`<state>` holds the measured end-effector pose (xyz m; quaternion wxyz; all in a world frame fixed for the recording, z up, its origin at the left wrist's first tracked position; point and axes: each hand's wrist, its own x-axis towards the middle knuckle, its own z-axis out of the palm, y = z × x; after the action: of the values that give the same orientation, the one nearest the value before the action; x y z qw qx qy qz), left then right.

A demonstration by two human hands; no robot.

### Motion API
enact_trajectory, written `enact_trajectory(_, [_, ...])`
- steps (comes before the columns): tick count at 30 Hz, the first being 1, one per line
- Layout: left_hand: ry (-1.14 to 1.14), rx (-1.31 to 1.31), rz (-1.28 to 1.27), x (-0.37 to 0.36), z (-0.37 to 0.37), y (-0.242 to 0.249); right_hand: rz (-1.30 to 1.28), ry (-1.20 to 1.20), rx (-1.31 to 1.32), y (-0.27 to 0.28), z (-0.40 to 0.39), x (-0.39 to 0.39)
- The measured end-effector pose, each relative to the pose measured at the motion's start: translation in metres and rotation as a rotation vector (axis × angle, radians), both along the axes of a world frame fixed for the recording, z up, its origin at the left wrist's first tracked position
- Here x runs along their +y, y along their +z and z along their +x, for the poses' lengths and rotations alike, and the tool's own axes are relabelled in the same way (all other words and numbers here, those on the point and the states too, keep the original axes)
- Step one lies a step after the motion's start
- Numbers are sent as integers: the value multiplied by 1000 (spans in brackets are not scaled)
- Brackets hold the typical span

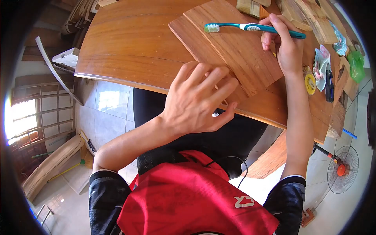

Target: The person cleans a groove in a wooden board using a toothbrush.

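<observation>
My right hand pinches a teal and white toothbrush by its handle. The green-and-white bristles point left and downward, over the far part of a reddish-brown wooden board. This board overlaps a second wooden board, whose left strip shows beside it. My left hand is open at the boards' near left edge, fingers bent and spread over the wood, thumb apart. Its fingertips overlap the boards in this view. Both boards lie on the polished wooden table.
To the right are a yellow tape roll, a dark-handled tool, a crumpled plastic wrapper and a green plastic bag. Wood offcuts lie at the back right. A fan stands on the floor at right.
</observation>
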<state>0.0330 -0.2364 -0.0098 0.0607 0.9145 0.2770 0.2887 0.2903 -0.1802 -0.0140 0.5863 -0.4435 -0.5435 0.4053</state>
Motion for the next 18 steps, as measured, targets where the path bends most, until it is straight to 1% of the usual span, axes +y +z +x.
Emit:
enact_trajectory(3, [102,33,-10,2,-3,3,9,-22,-23,1,-3,-2])
enact_trajectory(4, [138,94,-14,2,-6,8,16,-31,-30,2,-3,-2])
enact_trajectory(7, [127,73,-24,-4,-10,9,18,-10,-28,1,-2,-1])
enact_trajectory(11, [-55,63,-94,-10,-11,-2,12,-7,-21,0,0,-1])
enact_trajectory(15, [-93,84,-100,-4,-15,-5,2,-31,-35,1,-2,-2])
enact_trajectory(18, [-60,75,-122,-1,-16,-2,9,-30,-25,1,-2,-2])
